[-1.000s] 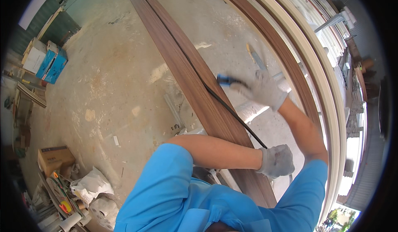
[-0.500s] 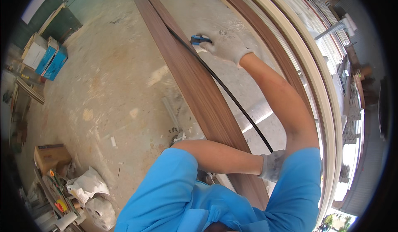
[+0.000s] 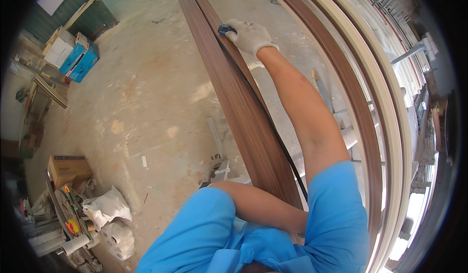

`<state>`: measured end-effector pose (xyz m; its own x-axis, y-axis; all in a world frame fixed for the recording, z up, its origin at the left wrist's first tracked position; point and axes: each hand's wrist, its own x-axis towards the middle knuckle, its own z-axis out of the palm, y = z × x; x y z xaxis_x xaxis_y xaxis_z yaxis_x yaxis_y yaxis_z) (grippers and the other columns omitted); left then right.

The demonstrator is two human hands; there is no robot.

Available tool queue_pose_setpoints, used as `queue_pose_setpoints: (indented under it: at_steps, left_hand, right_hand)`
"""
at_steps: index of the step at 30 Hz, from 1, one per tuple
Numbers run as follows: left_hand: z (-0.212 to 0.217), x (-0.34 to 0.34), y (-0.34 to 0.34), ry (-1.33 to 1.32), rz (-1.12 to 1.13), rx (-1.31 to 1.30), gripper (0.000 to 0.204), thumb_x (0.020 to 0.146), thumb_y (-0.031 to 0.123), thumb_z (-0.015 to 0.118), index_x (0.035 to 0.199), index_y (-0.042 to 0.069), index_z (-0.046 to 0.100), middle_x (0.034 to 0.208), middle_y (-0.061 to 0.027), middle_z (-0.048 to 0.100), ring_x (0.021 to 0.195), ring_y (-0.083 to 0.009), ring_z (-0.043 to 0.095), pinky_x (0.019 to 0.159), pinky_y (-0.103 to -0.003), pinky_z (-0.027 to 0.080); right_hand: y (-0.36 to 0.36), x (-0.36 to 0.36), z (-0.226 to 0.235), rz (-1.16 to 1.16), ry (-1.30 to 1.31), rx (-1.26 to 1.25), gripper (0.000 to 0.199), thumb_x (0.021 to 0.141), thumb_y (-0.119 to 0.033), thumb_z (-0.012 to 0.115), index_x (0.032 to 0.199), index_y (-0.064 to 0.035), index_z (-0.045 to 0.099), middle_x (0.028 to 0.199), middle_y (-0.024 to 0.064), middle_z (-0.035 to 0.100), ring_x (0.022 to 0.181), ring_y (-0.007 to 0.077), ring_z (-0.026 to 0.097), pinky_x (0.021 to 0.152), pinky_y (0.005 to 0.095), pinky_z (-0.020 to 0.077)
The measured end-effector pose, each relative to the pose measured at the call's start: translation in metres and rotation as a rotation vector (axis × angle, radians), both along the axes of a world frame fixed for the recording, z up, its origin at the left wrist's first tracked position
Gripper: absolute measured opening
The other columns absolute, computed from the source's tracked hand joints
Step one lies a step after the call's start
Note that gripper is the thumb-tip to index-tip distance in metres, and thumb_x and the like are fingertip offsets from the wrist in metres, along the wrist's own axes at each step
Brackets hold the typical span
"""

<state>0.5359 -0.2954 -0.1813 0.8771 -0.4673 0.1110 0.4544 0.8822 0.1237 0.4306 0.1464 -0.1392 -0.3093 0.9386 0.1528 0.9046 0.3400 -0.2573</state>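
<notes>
A long brown wood-grain plank (image 3: 246, 131) runs from the far top down toward my body. A black flexible strip (image 3: 294, 165) lies along a lengthwise line in its face, and its near end bows off the plank's right side. My right hand (image 3: 251, 36), in a pale work glove, is closed around a small blue-and-black hand tool (image 3: 226, 29) at that line, on the far part of the plank. The tool's exact kind is not clear. My left forearm crosses over the plank's near end; behind my right sleeve the left hand is hidden.
Long brown and cream profiles (image 3: 360, 112) curve along the right side. Blue and white boxes (image 3: 80, 60) stand at the far left. A cardboard box (image 3: 69, 169), a white bag (image 3: 108, 207) and rolls of material lie at the near left on the concrete floor.
My right hand with the tool has moved from right of the plank onto the strip's line. The strip now lies closer to the plank. My left hand has gone out of sight.
</notes>
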Motion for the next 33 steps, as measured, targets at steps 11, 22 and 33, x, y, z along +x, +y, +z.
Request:
queue_pose_setpoints:
  at_steps: [11,22,33]
  left_hand:
    - [0.006,-0.001,0.024,0.112,0.003,-0.153,0.056,0.101,0.046,0.049,0.143,0.01,0.045,0.147,-0.0053,0.045,0.132,-0.0176,0.044,0.115,-0.034,0.031]
    - [-0.006,0.008,0.018,-0.174,0.475,0.47,0.059,0.101,0.046,0.05,0.143,0.006,0.046,0.148,-0.0072,0.047,0.133,-0.0174,0.047,0.116,-0.035,0.033]
    - [0.018,0.005,0.038,0.4,0.122,-0.157,0.048,0.098,0.037,0.06,0.13,0.0,0.06,0.136,-0.0124,0.059,0.116,-0.0231,0.062,0.104,-0.038,0.049]
  right_hand:
    - [-0.041,0.025,0.014,0.256,-0.285,-0.021,0.034,0.1,-0.039,0.05,0.129,-0.0235,0.06,0.103,0.0096,0.072,0.094,0.0323,0.069,0.082,0.0441,0.0547]
    - [-0.101,0.063,0.007,0.402,-0.337,0.042,0.03,0.103,-0.039,0.046,0.123,-0.0183,0.056,0.084,0.0098,0.069,0.075,0.028,0.071,0.063,0.0402,0.0573]
    - [-0.124,0.084,-0.013,0.428,-0.277,0.16,0.03,0.103,-0.042,0.045,0.125,-0.0242,0.056,0.084,0.0067,0.07,0.072,0.0257,0.071,0.058,0.0374,0.0565]
